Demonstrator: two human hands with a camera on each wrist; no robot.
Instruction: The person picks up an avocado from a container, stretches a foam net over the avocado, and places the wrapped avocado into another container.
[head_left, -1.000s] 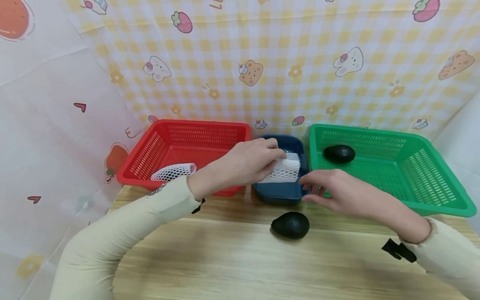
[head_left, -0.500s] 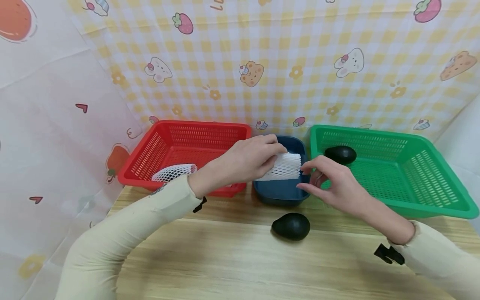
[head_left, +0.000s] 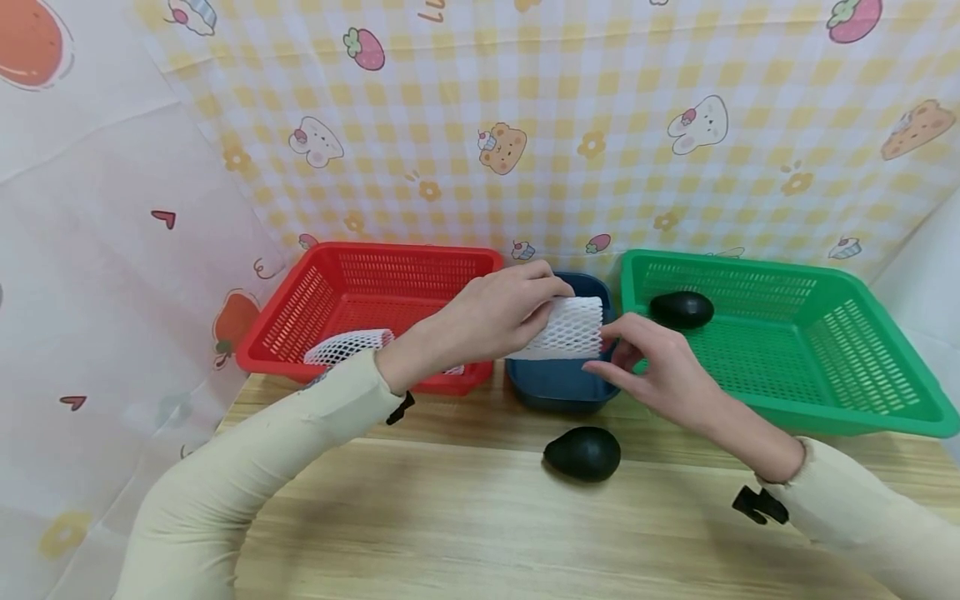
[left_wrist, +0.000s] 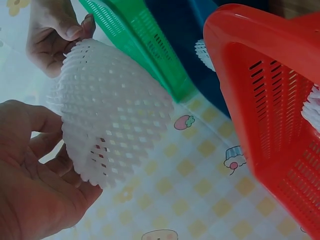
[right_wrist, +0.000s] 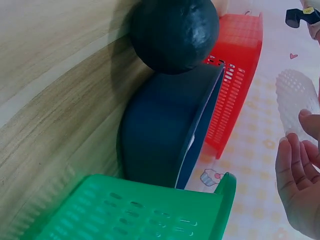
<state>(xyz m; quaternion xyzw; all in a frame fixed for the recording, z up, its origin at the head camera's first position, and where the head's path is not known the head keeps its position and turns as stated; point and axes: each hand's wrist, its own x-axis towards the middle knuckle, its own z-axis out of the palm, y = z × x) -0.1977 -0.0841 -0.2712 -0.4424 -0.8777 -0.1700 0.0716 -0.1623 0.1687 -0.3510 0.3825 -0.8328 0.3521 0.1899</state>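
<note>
My left hand [head_left: 498, 317] grips a white foam fruit net [head_left: 570, 329] by its left part, above the dark blue bin [head_left: 558, 387]. In the left wrist view the foam net [left_wrist: 120, 105] spreads out like a flared sleeve. My right hand [head_left: 660, 362] is at the net's right end, its index fingertip right at the edge and its thumb held apart below. A dark avocado [head_left: 582, 454] lies on the table in front of the bin. Another avocado [head_left: 681, 309] rests in the green basket [head_left: 780, 262].
A red basket [head_left: 412, 254] on the left holds another white foam net [head_left: 348, 343]. In the left wrist view more white netting [left_wrist: 204, 54] shows in the blue bin. The wooden table [head_left: 480, 533] extends in front; a checked cloth [head_left: 555, 100] hangs behind.
The left hand has raised the foam net a little out of the blue bin. My right hand has moved left to the net's edge. The avocados have stayed in place.
</note>
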